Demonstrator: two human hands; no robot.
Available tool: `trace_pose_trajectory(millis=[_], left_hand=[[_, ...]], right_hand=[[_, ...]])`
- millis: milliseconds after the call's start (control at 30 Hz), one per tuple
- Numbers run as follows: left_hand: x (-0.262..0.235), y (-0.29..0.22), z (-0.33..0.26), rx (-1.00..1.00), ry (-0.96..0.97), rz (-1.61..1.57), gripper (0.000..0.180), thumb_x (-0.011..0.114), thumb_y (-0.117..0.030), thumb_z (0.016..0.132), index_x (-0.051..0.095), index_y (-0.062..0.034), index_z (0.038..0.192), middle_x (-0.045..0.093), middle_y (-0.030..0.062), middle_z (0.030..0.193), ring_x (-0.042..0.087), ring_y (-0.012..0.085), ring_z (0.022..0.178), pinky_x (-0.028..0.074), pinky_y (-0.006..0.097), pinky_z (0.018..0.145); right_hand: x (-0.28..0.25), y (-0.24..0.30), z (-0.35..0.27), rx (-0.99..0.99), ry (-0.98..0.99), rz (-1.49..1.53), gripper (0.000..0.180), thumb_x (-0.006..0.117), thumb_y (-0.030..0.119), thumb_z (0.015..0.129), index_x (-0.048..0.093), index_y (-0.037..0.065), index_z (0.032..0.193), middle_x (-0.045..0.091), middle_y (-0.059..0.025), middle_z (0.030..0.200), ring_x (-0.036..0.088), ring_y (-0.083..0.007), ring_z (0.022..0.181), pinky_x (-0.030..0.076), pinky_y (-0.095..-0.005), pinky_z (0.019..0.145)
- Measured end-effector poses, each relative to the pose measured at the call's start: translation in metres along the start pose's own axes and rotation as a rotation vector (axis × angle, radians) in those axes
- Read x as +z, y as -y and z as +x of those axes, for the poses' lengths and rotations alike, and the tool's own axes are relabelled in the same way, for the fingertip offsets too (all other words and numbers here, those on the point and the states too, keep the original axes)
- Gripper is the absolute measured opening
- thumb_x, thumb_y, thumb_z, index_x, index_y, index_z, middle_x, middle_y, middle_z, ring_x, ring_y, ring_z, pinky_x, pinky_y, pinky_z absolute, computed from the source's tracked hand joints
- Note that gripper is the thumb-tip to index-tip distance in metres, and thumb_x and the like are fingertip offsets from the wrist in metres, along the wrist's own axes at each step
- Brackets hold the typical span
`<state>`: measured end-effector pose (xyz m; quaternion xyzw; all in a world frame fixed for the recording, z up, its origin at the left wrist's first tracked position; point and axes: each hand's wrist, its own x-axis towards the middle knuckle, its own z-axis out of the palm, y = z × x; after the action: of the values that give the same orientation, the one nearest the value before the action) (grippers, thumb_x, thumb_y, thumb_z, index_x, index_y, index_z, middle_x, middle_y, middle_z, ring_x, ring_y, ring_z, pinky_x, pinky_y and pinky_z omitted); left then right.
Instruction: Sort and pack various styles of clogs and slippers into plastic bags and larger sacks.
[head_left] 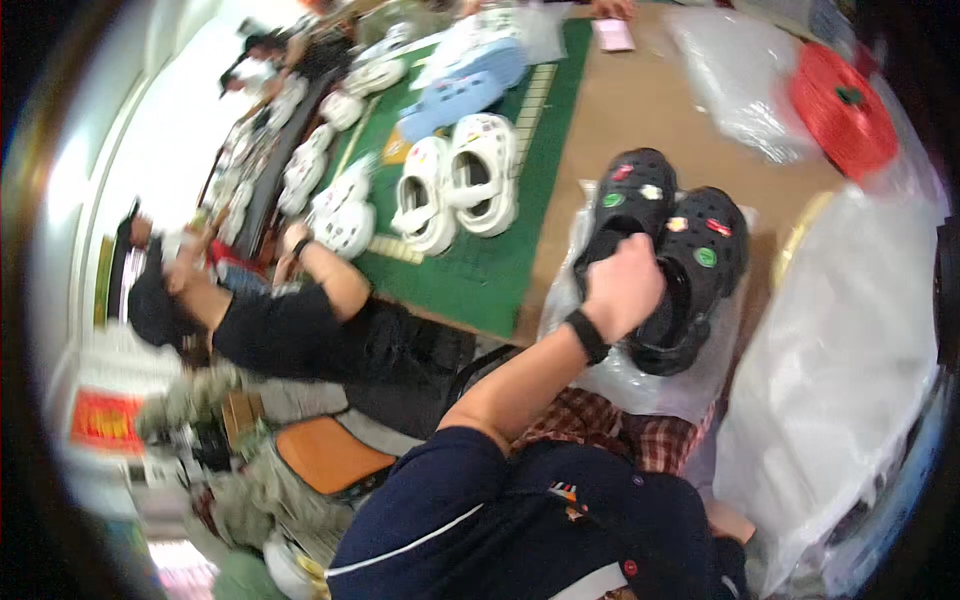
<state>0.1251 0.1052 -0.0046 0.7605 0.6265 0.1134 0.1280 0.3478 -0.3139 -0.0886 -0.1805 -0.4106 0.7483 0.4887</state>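
Brown tabletop (625, 110) separates green mat (470, 285) from black clogs (688, 250).

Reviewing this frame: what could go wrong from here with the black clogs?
The black clogs rest on wrinkled clear plastic close to the person's lap, so they might slide if pushed. The left hand is at the shoe openings with its fingertips hidden; if its hold is loose, a clog could slip. Small colourful charms sit on the uppers, such as a green charm, and might snag on the plastic or be knocked loose.
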Motion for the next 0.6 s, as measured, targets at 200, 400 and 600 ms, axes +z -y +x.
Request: trace_pose_trajectory(millis=[200, 400, 600], left_hand=[[-0.033, 0.027, -0.002, 0.229, 0.186, 0.139, 0.032, 0.058, -0.033, 0.085, 0.053, -0.005, 0.101, 0.055, 0.0135, 0.093, 0.06, 0.0346, 0.076, 0.051, 0.045, 0.068], [-0.039, -0.018, -0.008, 0.573, 0.282, 0.136, 0.04, 0.059, -0.034, 0.084, 0.052, -0.002, 0.108, 0.055, 0.0163, 0.098, 0.059, 0.0382, 0.082, 0.05, 0.047, 0.071], [-0.145, -0.05, -0.022, 0.53, 0.059, 0.418, 0.055, 0.064, -0.033, 0.08, 0.049, 0.003, 0.12, 0.053, 0.022, 0.108, 0.056, 0.0401, 0.094, 0.046, 0.046, 0.083]], right_hand=[[-0.037, 0.214, 0.365, -0.021, -0.934, -0.048, 0.02, 0.052, 0.013, 0.078, 0.059, 0.003, 0.093, 0.06, -0.0044, 0.08, 0.053, -0.0147, 0.068, 0.044, -0.0298, 0.064], [0.003, 0.272, 0.328, -0.663, -0.936, 0.015, 0.031, 0.047, 0.005, 0.08, 0.059, -0.002, 0.108, 0.062, -0.0025, 0.1, 0.055, -0.0114, 0.091, 0.043, -0.0269, 0.082], [0.068, 0.357, 0.211, -0.788, -1.355, -0.813, 0.02, 0.048, 0.006, 0.079, 0.06, -0.002, 0.094, 0.061, -0.0048, 0.086, 0.054, -0.012, 0.081, 0.043, -0.029, 0.072]])
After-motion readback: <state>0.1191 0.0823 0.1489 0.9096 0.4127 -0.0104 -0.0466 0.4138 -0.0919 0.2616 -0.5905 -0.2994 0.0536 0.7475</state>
